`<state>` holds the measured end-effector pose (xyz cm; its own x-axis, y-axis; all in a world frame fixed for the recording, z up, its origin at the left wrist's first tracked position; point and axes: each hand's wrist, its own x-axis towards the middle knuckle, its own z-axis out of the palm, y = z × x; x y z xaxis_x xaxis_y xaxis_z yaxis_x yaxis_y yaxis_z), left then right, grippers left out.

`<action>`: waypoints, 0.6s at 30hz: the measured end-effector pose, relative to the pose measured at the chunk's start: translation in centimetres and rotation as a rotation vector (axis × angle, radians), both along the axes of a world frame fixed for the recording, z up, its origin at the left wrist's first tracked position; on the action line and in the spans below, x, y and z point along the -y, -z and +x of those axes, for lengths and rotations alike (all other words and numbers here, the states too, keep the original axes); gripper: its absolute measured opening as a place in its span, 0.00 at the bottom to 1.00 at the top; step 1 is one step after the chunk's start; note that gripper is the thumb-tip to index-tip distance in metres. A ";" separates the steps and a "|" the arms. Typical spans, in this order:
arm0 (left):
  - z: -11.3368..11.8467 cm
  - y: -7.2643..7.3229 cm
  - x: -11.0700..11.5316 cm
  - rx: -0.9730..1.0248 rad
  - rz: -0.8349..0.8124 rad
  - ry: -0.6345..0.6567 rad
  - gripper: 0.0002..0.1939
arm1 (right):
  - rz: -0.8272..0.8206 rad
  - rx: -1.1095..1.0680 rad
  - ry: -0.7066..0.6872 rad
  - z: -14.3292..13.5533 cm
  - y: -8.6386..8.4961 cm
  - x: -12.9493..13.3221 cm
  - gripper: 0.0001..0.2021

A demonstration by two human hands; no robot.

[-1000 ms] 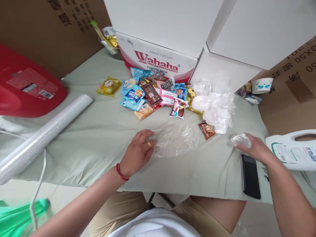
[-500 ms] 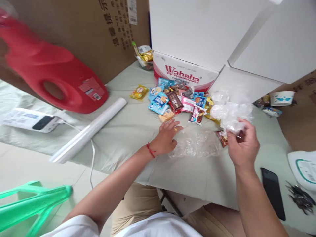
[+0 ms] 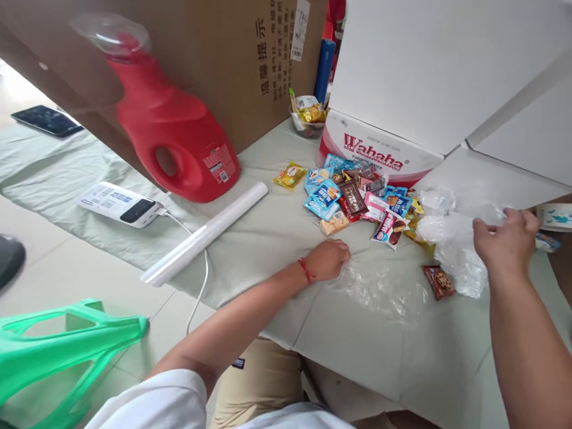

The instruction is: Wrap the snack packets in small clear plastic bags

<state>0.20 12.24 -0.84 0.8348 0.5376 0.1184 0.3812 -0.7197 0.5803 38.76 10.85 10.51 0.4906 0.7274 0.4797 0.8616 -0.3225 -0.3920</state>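
My left hand (image 3: 328,260) is closed on the near-left end of a clear plastic bag (image 3: 379,292) that lies flat on the cloth. At the right, my right hand (image 3: 509,238) has its thumb and fingers curled at the edge of a bunch of crumpled clear plastic bags (image 3: 460,238), with film between them. A brown cookie packet (image 3: 440,282) lies between the flat bag and the bunch. Beyond my hands is a heap of wrapped snacks: a dark brown packet (image 3: 353,198), a blue packet (image 3: 325,193), a pink packet (image 3: 375,207) and several others.
A red jug (image 3: 192,131) stands at the left, near a white plastic-film roll (image 3: 210,232) and a power bank (image 3: 120,202) with a cable. White boxes (image 3: 384,149) rise behind the snacks. A yellow packet (image 3: 289,176) lies apart. A green stool (image 3: 67,345) is on the floor.
The view has swung left, so things sit farther right. My left hand has closed on the flat bag's end. My right hand has moved right along the bunched bags.
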 end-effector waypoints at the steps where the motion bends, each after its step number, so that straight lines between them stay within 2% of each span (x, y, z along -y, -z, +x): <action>1: 0.0 0.2 -0.4 0.006 0.009 -0.004 0.08 | 0.057 0.037 -0.047 -1.9 -0.1 -0.5 0.24; 3: 0.0 0.5 -1.0 0.006 0.022 0.005 0.07 | 0.158 0.118 -0.203 -6.5 0.0 -1.5 0.17; 5: 0.0 0.7 -1.2 -0.009 0.032 0.027 0.06 | 0.179 0.233 -0.382 -11.4 0.4 -2.9 0.13; 9: -0.2 0.8 -1.1 -0.024 0.048 0.051 0.03 | -0.082 0.293 -0.860 -20.7 1.8 -7.7 0.12; 11: -0.3 0.7 -1.1 -0.023 0.047 0.068 0.02 | -0.227 0.303 -0.999 -25.2 2.4 -11.5 0.15; 14: -0.4 0.7 -1.1 -0.030 0.050 0.098 0.03 | -0.315 0.288 -1.025 -31.8 2.7 -19.2 0.26; 16: -0.4 0.9 -1.1 -0.029 0.058 0.100 0.04 | -0.333 0.233 -0.979 -35.4 2.9 -25.1 0.34; 18: -0.3 1.4 -1.1 -0.027 0.071 0.104 0.05 | -0.363 0.162 -0.877 -38.0 3.3 -30.7 0.40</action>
